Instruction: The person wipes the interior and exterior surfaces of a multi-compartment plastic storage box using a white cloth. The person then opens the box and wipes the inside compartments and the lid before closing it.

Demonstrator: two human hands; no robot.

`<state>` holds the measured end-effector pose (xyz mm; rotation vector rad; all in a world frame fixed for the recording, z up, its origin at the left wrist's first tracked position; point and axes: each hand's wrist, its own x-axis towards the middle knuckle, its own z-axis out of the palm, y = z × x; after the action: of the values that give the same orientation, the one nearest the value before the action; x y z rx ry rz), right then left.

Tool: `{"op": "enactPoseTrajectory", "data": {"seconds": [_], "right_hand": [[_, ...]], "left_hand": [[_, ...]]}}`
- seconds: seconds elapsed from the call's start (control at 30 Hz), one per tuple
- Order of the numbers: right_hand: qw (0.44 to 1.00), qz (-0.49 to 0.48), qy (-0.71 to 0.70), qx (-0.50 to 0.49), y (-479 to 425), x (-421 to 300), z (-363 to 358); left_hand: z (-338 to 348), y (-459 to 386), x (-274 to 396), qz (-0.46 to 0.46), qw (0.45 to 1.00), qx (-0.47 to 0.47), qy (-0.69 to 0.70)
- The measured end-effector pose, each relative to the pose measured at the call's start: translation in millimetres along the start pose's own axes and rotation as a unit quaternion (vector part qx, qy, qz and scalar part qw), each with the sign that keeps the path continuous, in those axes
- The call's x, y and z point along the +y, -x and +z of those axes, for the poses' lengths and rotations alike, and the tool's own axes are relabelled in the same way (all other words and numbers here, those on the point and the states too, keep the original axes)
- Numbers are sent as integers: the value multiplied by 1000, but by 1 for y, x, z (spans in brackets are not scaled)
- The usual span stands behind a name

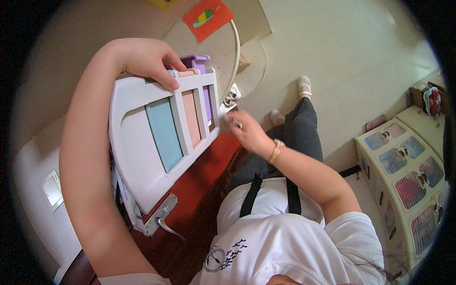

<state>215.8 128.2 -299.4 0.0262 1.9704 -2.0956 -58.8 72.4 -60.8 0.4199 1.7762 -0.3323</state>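
Note:
A white plastic rack (142,142) with teal, pink and purple panels showing through its openings stands tilted at the left. My left hand (153,64) grips its upper edge, the thumb on the front face and the other fingers behind. A purple plastic part (196,62) sticks out beyond that edge. Just off the rack's right end is my right hand (245,131), blurred and wearing a bracelet (276,151). Its fingers are bent around a small pale spot; whether it holds anything cannot be told.
Below the rack is a red-brown wooden door (199,213) with a metal lever handle (167,224). A cream cabinet (399,160) with several barred windows stands at the right. Crumpled black-and-white items (231,95) lie past my right hand. A red card (208,17) is at the top.

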Motion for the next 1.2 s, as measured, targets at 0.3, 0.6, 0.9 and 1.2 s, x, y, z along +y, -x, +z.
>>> {"op": "enactPoseTrajectory", "data": {"seconds": [0.3, 0.6, 0.9, 1.2], "right_hand": [[846, -183, 499, -43, -85, -53, -28], [848, -151, 493, -122, -88, -50, -37], [945, -152, 290, 4, -62, -20, -33], [961, -139, 240, 19, -60, -16, -32]], "left_hand": [[0, -1, 1, -16, 1000, -5, 26], [3, -8, -9, -8, 996, -10, 84], [-6, -28, 25, -72, 981, 5, -180], [9, -55, 26, -49, 986, -29, -159]]}}
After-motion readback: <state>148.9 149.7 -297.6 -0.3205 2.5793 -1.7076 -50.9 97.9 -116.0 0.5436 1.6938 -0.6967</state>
